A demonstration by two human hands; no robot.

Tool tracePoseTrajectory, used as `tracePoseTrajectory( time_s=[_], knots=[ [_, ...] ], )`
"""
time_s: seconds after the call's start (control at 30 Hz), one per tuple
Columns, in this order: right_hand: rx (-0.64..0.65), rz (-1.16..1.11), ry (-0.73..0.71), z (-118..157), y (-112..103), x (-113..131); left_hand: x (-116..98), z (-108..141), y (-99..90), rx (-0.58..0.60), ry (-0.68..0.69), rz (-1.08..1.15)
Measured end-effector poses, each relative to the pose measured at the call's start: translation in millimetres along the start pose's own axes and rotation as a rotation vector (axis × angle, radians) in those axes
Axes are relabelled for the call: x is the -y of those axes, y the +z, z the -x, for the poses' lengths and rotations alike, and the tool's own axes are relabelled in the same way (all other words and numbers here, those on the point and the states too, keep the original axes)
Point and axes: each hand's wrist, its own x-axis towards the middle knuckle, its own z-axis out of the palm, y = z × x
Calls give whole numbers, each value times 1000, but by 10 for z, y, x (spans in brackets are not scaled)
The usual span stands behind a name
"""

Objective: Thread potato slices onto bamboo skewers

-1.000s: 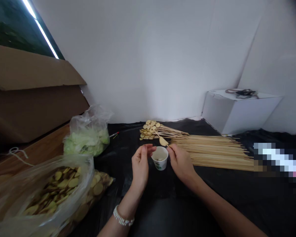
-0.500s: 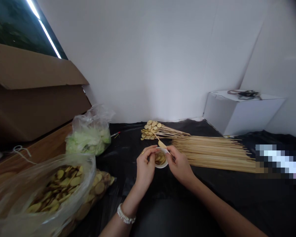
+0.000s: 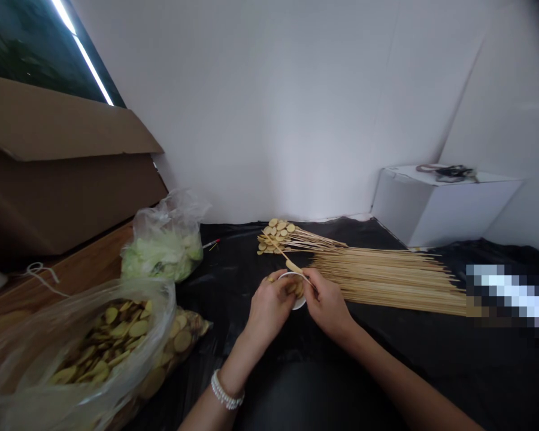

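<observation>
A small white bowl (image 3: 299, 303) with round yellowish slices in it stands between my two hands. My left hand (image 3: 269, 305) reaches over the bowl's left side, its fingertips bent down among the slices; what they grip, if anything, is hidden. My right hand (image 3: 327, 300) is closed in a pinch on a thin wooden skewer at the bowl's right rim. The skewer points up and to the left, and a pale slice (image 3: 293, 266) is threaded on it. Behind the hands lies a pile of skewers with slices (image 3: 278, 229) on their ends.
Many bare skewers (image 3: 395, 278) lie to the right on black sheeting (image 3: 296, 383). At left are an open plastic bag of slices (image 3: 117, 335), a bag with pale green contents (image 3: 161, 254) and a cardboard box (image 3: 72, 197). A white box (image 3: 444, 206) stands at back right.
My left hand has moved from the bowl's left rim over its opening, fingers now inside. The skewer in my right hand shows farther out to the upper left.
</observation>
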Motion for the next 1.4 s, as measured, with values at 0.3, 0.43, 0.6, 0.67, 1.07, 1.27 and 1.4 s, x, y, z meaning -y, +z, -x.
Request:
tracePoseTrajectory(
  time_s=[0.3, 0.43, 0.6, 0.67, 1.07, 1.27, 1.4],
  knots=[
    [87, 56, -72, 40, 43, 19, -9, 25, -40, 110, 52, -265],
    [94, 52, -48, 29, 30, 13, -18, 33, 5, 107, 39, -299],
    [99, 31, -49, 43, 49, 17, -43, 54, 72, 70, -59, -375],
    [102, 21, -47, 54, 64, 25, -47, 63, 86, 49, -82, -388],
    [88, -63, 32, 41, 40, 80, -12, 18, 12, 4, -12, -174],
    [21, -174, 234, -25, -19, 22, 37, -71, -58, -104, -51, 278],
    [23, -215, 318, -52, 3, -98, 46, -118, -67, -140, -245, 754]
  ],
)
